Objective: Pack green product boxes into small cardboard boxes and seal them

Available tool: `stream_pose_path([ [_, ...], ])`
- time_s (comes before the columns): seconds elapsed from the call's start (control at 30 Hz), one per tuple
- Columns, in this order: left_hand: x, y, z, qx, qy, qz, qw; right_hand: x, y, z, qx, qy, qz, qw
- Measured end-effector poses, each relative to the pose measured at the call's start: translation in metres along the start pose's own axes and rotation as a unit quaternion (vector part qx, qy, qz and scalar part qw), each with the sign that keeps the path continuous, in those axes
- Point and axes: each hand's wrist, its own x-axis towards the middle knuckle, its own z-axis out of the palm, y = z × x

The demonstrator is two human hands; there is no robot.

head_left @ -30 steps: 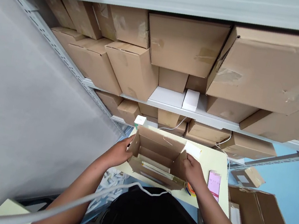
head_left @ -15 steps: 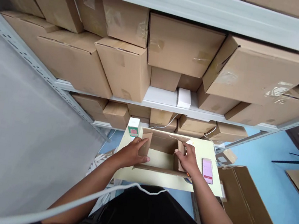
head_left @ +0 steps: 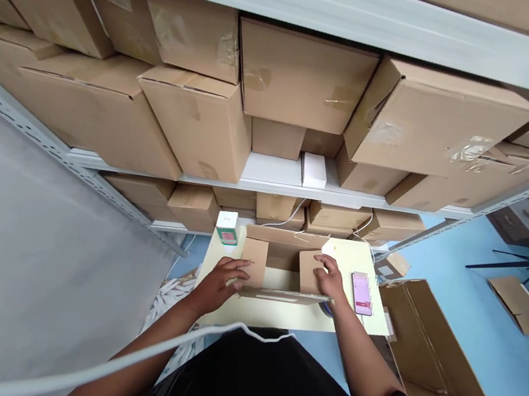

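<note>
A cardboard box (head_left: 284, 256) stands on the pale yellow table (head_left: 250, 314) in front of me. Its left flap (head_left: 254, 260) and right flap (head_left: 307, 271) are folded inward, with a gap between them. The near flap (head_left: 283, 296) sticks up toward me. My left hand (head_left: 224, 280) is at the box's left side, fingers apart, the tips by the left flap. At the opposite side, my right hand (head_left: 329, 278) rests by the right flap with thumb and forefinger spread. Neither hand appears to grip anything.
A small white-and-green box (head_left: 228, 227) stands left of the carton, and a phone (head_left: 361, 292) lies to the right. Shelves with cardboard boxes (head_left: 305, 76) rise beyond the table. A large open carton (head_left: 431, 354) is on the floor at right. A white cable (head_left: 140, 360) crosses in front.
The left and right flaps have gone from near upright to folded inward. Both hands have loosened and shifted slightly outward on the flaps. The view has turned a little to the right.
</note>
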Motion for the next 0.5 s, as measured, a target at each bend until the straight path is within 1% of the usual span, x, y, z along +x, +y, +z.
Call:
stream_pose_path([
  [0.07,0.003,0.001,0.003,-0.009,0.007,0.003,1.0,0.004,0.001,-0.002,0.018,0.002,0.027,0.999],
  [0.2,0.011,0.003,0.004,-0.025,-0.011,0.031,0.999,0.01,-0.003,-0.01,0.025,-0.002,0.057,0.998],
  [0.27,0.015,0.003,0.007,-0.004,0.0,0.021,1.0,0.009,-0.006,-0.013,0.051,-0.013,0.065,0.997],
  [0.33,0.02,0.003,0.014,0.029,0.038,-0.014,0.999,0.003,-0.006,-0.014,0.114,-0.037,0.072,0.99],
  [0.4,0.026,0.003,0.025,0.055,0.091,-0.053,0.993,-0.005,-0.002,-0.014,0.179,-0.063,0.073,0.979],
  [0.43,0.029,0.004,0.031,0.058,0.115,-0.068,0.989,-0.01,0.001,-0.014,0.193,-0.07,0.067,0.976],
  [0.5,0.034,0.004,0.04,0.037,0.157,-0.094,0.982,-0.016,0.008,-0.014,0.171,-0.066,0.047,0.982],
])
